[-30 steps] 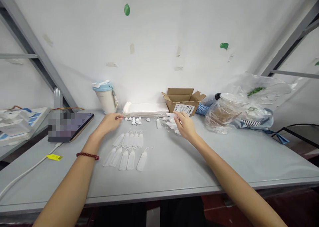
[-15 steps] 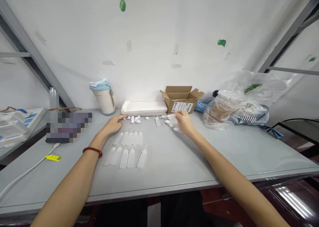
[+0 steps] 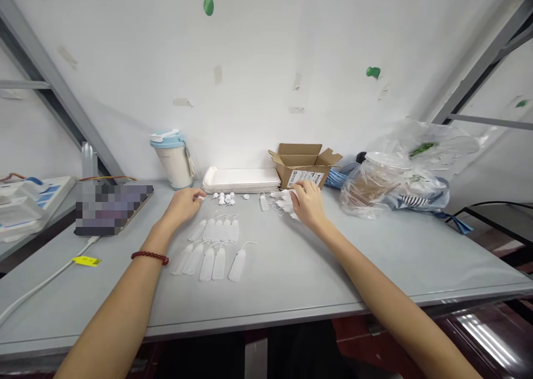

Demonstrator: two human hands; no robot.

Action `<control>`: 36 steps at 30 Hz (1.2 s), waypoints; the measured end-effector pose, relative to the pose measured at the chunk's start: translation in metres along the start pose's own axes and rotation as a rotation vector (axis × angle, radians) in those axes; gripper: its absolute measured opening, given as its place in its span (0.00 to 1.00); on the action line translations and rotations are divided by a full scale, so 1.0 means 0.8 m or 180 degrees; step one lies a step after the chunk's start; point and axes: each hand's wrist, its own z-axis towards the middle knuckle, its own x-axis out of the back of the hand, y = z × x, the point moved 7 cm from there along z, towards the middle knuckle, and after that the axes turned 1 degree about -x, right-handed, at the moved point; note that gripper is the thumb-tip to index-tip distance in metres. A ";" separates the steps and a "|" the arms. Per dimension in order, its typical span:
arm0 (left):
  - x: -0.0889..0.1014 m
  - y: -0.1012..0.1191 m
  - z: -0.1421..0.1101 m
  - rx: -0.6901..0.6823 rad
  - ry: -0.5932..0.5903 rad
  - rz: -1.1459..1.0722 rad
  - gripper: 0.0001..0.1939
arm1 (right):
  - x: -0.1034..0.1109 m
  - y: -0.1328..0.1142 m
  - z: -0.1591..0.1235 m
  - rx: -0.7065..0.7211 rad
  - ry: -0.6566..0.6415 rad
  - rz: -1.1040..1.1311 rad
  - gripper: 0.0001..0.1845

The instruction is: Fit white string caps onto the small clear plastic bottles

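Observation:
My left hand point(image 3: 184, 205) rests on the grey table point(image 3: 291, 268), its fingertips pinched on a small white piece point(image 3: 200, 198) beside a cluster of small white caps point(image 3: 225, 199). My right hand point(image 3: 307, 205) lies over a heap of white pouches with strings point(image 3: 283, 201), fingers curled into it, in front of the open cardboard box point(image 3: 305, 166). Two rows of flat translucent pouches point(image 3: 214, 248) lie between my arms. One single pouch point(image 3: 264, 202) lies near the heap.
A stack of white trays point(image 3: 241, 180) sits against the wall, with a blue-lidded cup point(image 3: 172, 160) to its left. A tablet point(image 3: 110, 208) and white cable point(image 3: 45, 282) are on the left. Plastic bags with a container point(image 3: 391, 185) are on the right.
My left hand drew back slightly from the caps with a small white piece in its fingertips. My right hand shifted a little toward the box, over the heap.

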 end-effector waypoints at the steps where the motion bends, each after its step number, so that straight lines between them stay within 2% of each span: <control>1: 0.006 0.006 -0.002 -0.0009 0.0083 -0.0014 0.14 | 0.004 -0.013 -0.001 0.0112 0.0027 0.0124 0.14; 3: 0.017 0.023 -0.007 -0.0053 0.0235 -0.0029 0.15 | 0.007 -0.043 -0.007 0.0374 -0.0132 0.0495 0.14; 4: 0.021 0.033 -0.010 -0.0089 0.0292 -0.0037 0.17 | 0.007 -0.060 -0.012 0.0519 -0.0360 0.0768 0.14; 7: 0.025 0.066 -0.020 -0.0178 0.0393 -0.0174 0.19 | 0.000 -0.114 -0.038 0.0896 -0.1529 0.1591 0.14; 9: 0.021 0.086 -0.026 -0.0245 0.0365 -0.0324 0.18 | 0.005 -0.142 -0.056 0.1055 -0.2040 0.1975 0.15; 11: 0.014 0.104 -0.033 -0.0377 0.0257 -0.0431 0.16 | 0.012 -0.163 -0.071 0.1274 -0.2379 0.2240 0.15; 14: 0.005 0.123 -0.041 -0.0528 0.0123 -0.0568 0.14 | 0.021 -0.181 -0.085 0.1612 -0.2622 0.2426 0.18; 19: 0.001 0.136 -0.047 -0.0570 -0.0022 -0.0723 0.12 | 0.019 -0.189 -0.095 0.1801 -0.2713 0.2254 0.17; 26: -0.002 0.142 -0.053 -0.0337 -0.0274 -0.1330 0.14 | 0.005 -0.180 -0.091 0.1681 -0.2683 0.2048 0.12; 32: -0.001 0.129 -0.048 0.0142 -0.0230 -0.2014 0.15 | 0.000 -0.159 -0.078 0.1639 -0.2194 0.1430 0.07; 36: -0.005 0.130 -0.051 0.0323 -0.0444 -0.2399 0.14 | -0.005 -0.147 -0.069 0.1646 -0.1726 0.0932 0.10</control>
